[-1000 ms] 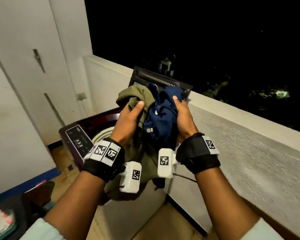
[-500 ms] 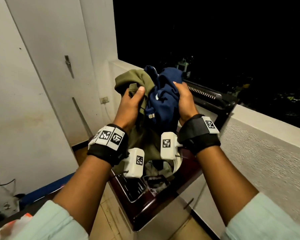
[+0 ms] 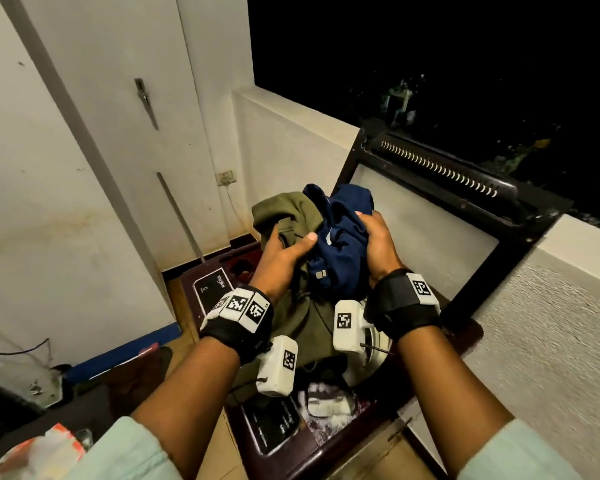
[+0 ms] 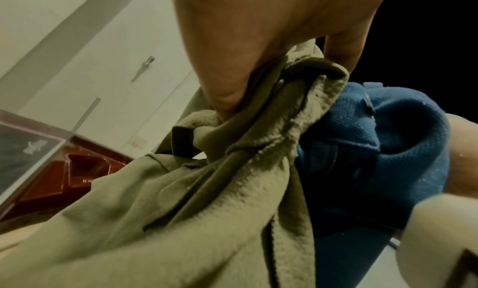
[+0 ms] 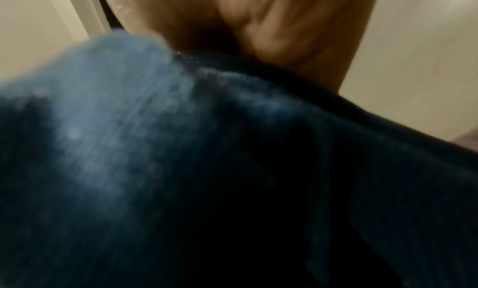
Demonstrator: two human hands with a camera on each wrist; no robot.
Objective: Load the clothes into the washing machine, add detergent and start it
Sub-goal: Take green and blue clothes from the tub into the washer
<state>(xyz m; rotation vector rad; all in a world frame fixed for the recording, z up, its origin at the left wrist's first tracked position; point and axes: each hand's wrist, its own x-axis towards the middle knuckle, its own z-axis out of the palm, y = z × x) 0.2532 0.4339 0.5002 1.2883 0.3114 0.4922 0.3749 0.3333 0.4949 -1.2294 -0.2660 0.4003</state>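
With my left hand (image 3: 281, 258) gripping the olive garment (image 3: 284, 209) and right hand (image 3: 378, 240) clutching the navy one (image 3: 343, 220) above the washing machine (image 3: 326, 441) drum, I fear trailing fabric could snag the rim.

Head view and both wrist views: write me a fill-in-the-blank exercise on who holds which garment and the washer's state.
1. The left hand grips the crumpled ____ garment.
2. The right hand grips the bunched ____ garment.
3. The dark glass-panelled lid of the maroon top-loading washing machine stands ____.
4. Both garments are held ____ the machine's white drum opening.

Missing words: olive-green; navy-blue; open; above
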